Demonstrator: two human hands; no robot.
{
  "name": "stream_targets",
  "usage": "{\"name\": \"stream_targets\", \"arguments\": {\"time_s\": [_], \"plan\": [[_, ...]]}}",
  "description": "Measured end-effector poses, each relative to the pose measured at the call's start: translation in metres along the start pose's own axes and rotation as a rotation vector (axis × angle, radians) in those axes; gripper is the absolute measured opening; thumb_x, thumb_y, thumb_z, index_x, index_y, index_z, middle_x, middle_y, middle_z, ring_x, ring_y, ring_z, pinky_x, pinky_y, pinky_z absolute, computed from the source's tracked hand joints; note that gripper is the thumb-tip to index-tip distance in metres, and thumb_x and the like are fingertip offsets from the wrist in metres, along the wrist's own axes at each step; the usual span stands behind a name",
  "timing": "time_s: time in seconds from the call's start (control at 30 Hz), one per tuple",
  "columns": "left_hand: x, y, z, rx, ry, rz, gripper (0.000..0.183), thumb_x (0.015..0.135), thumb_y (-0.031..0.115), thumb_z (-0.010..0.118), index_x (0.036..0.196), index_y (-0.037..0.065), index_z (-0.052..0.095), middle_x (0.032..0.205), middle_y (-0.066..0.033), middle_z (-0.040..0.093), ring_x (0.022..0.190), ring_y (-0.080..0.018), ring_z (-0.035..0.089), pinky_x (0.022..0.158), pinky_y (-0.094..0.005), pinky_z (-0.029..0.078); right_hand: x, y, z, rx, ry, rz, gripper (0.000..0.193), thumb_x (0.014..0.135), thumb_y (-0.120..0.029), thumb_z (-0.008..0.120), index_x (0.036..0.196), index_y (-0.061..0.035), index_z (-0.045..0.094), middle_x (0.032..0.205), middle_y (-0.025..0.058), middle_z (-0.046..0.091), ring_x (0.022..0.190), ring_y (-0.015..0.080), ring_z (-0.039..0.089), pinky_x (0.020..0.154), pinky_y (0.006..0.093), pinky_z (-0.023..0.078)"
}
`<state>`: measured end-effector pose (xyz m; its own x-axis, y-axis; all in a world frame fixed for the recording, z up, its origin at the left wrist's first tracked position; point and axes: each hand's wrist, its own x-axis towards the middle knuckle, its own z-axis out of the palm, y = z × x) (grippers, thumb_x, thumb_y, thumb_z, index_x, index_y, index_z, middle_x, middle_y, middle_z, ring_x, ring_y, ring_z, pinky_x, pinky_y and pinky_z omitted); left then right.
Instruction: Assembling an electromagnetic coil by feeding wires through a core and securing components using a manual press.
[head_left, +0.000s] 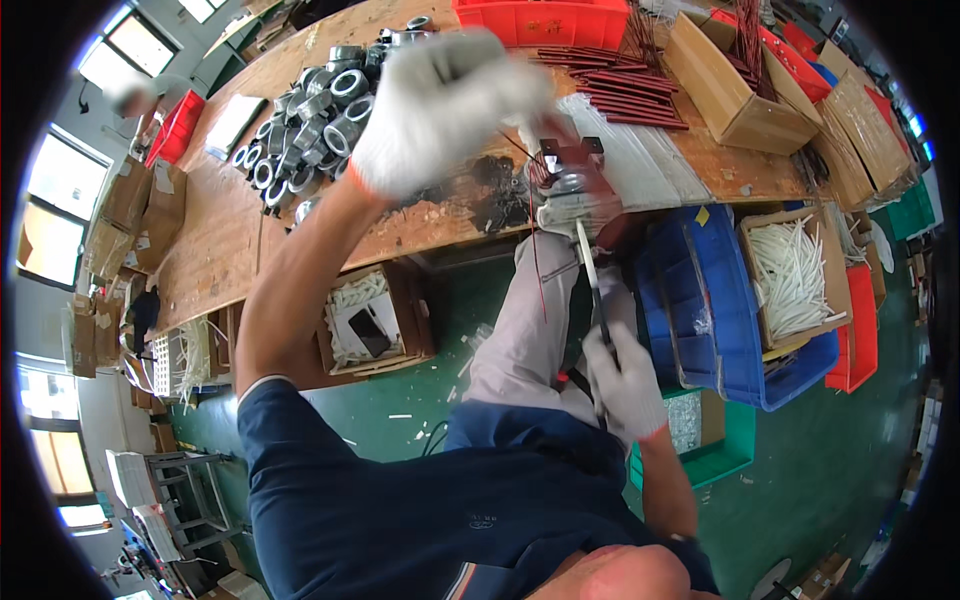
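Note:
Smeared by motion, my white-gloved left hand [450,110] is raised over the workbench beside a pile of grey metal rings [320,125]. Its fingers are too blurred to show a grip. At the bench edge sits a red and metal vise-like fixture [580,200] with dark red wires [533,215] hanging by it. Lower down, near my lap, my gloved right hand [625,385] is closed around a thin black-and-white rod [590,270]. The rod's white end points up to the fixture; whether they touch I cannot tell.
Dark red rods [630,90] lie on the workbench [215,250], near a red bin [540,22] and a cardboard box [740,90]. Blue bins [690,300] and a box of white tubes [795,275] stand at right. Under the bench, an open box [375,325] holds a phone.

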<state>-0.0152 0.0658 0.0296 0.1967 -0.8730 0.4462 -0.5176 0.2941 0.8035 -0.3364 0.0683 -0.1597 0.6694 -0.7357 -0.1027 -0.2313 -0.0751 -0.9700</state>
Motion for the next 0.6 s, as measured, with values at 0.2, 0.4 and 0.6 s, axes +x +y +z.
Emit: {"name": "stream_targets", "arguments": {"time_s": [0.2,0.4,0.6], "plan": [[0.093,-0.121,0.066,-0.575,0.423,-0.410,0.045,0.098,0.042,0.082,0.081,0.014,0.051,0.064,0.0035,0.045,0.046,-0.0093,0.040,0.039,-0.0298,0.026,0.117,-0.069,-0.022,0.085,-0.227,0.164,0.022,0.110,-0.027,0.064,0.102,-0.0066,0.064,0.066,0.0005,0.055,0.047,0.0093,0.051,0.041,0.0284,0.040],[0.080,-0.175,0.065,-0.605,0.262,-0.281,0.028,0.097,0.031,0.076,0.091,0.007,0.063,0.067,-0.0039,0.050,0.057,-0.0163,0.053,0.052,-0.0353,0.043,0.053,-0.063,0.007,0.889,-0.268,0.405,0.011,0.114,-0.022,0.058,0.107,-0.0143,0.057,0.065,-0.0052,0.040,0.042,0.0082,0.038,0.036,0.0283,0.028],[0.000,-0.041,0.037,0.501,-0.066,0.619,0.042,0.091,0.043,0.082,0.102,0.004,0.072,0.093,-0.0082,0.075,0.077,-0.0241,0.071,0.068,-0.0355,0.056,-0.122,-0.055,-0.036,0.791,-0.298,0.655,0.007,0.109,-0.012,0.059,0.110,-0.0054,0.060,0.062,0.0009,0.052,0.046,0.0133,0.053,0.047,0.0288,0.042]]}}
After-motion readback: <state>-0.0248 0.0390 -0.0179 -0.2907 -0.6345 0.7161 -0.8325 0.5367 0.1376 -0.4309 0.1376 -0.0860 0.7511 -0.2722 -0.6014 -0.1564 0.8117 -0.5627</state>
